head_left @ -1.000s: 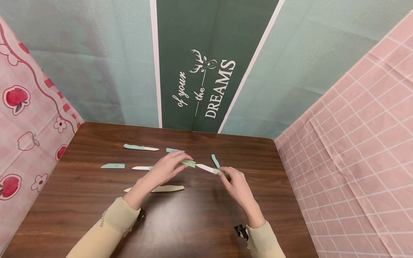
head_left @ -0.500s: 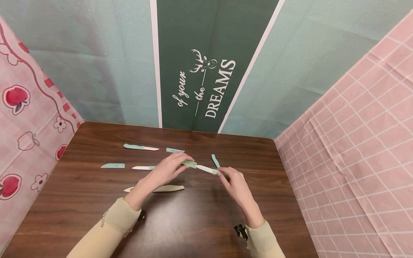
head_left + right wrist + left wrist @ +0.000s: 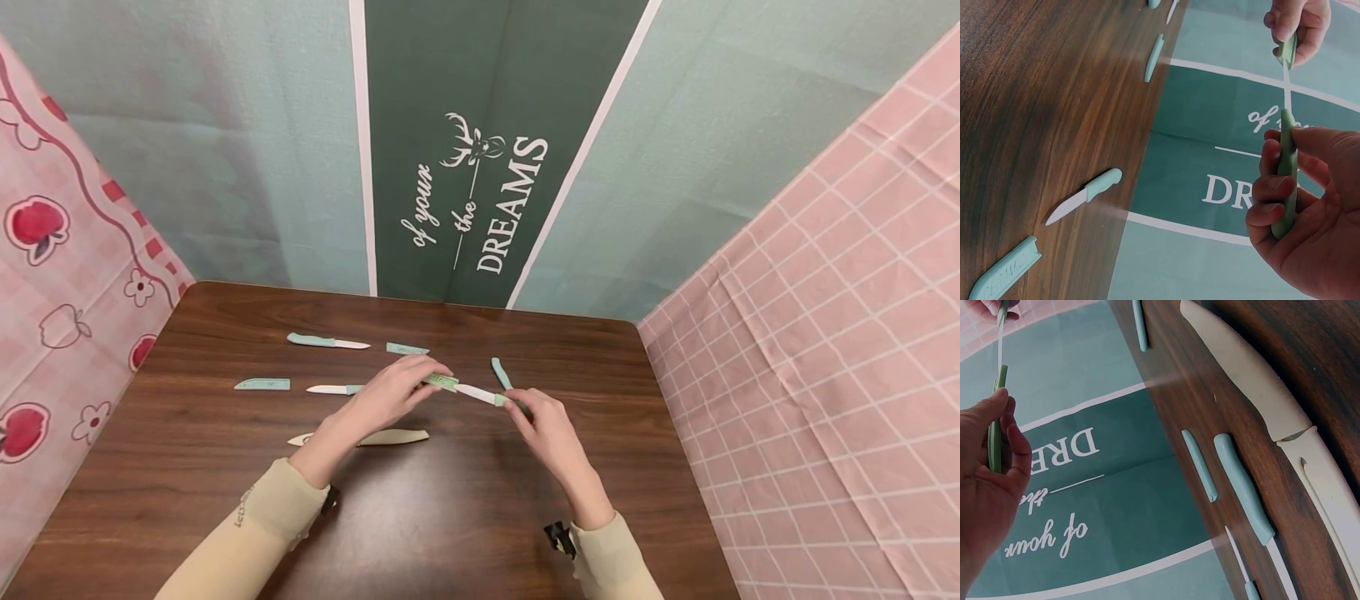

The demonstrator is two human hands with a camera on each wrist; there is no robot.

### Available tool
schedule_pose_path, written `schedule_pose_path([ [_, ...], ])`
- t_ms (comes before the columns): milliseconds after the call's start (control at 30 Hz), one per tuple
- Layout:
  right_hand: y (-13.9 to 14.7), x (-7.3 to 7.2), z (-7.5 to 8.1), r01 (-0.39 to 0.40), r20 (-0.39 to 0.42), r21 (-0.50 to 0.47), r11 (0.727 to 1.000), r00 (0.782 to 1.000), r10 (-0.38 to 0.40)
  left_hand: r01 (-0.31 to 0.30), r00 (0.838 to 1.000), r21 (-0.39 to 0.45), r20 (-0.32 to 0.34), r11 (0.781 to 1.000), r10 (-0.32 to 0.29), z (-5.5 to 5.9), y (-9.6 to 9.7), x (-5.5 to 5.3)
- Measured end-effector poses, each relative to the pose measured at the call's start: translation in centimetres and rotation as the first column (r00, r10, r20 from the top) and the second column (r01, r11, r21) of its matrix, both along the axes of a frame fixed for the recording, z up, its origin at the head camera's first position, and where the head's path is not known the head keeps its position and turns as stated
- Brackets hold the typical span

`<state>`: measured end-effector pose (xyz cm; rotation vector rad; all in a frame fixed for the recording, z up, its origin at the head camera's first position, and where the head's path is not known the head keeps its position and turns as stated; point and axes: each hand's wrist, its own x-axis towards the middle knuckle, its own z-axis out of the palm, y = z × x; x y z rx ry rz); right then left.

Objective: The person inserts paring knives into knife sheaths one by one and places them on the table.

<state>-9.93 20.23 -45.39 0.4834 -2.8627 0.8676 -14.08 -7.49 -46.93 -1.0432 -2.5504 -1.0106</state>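
Note:
My left hand (image 3: pixel 390 393) pinches a light green knife sheath (image 3: pixel 442 382) between thumb and fingers, above the table. Its mouth faces right. My right hand (image 3: pixel 551 427) grips the green handle (image 3: pixel 1286 181) of a paring knife, whose white blade (image 3: pixel 477 394) points left. The blade's tip is at the sheath's mouth; most of the blade shows outside it. Behind the right hand lies a blue-handled paring knife (image 3: pixel 1094 192) on the table, with a blue sheath (image 3: pixel 1007 269) near it in the right wrist view.
On the dark wooden table (image 3: pixel 420 517) lie a blue-handled knife (image 3: pixel 311 340) with a blue sheath (image 3: pixel 407 348) to its right, another blue sheath (image 3: pixel 262 384) facing a knife blade (image 3: pixel 326 389), and a large cream knife (image 3: pixel 395 437) in a cream cover. Fabric hangs behind and at both sides.
The green sheath and the paring knife have come together: a small gap between tip and mouth has closed. The sheath has tilted slightly. The things on the table have not moved.

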Motion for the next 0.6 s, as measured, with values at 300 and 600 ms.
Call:
schedule_pose_path([
  [300, -0.14, -0.11, -0.1, -0.02, -0.009, 0.019, 1.0, 1.0, 0.02, 0.04, 0.999, -0.038, -0.018, 0.998, -0.041, -0.11, -0.23, -0.11],
  [600, -0.2, -0.3, -0.44, -0.031, 0.008, -0.005, 1.0, 0.999, 0.031, 0.08, 0.997, -0.009, 0.014, 0.997, -0.08, -0.37, -0.52, -0.28],
])
